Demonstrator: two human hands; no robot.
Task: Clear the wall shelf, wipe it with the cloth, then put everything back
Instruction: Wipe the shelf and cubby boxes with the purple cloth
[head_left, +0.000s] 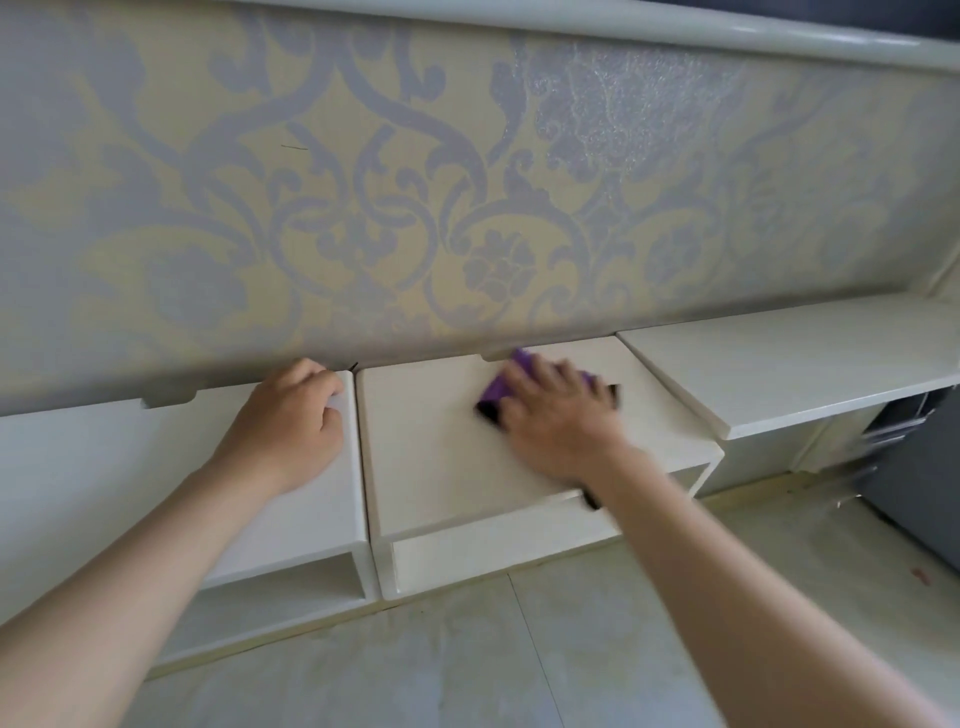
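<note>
right hand (558, 415), fingers flat (blurred), presses the purple cloth (496, 389) on the shelf top (441, 467) near the wall (467, 182); left hand (291, 421) rests alongside, fingers curled, empty — unpinched, the cloth may slip free and skip the back edge.

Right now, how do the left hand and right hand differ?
The left hand rests on the left unit with fingers curled, holding nothing; the right hand presses a purple cloth on the middle unit. The left hand is sharp, the right hand motion-blurred. Both are bare, palm down.
</note>
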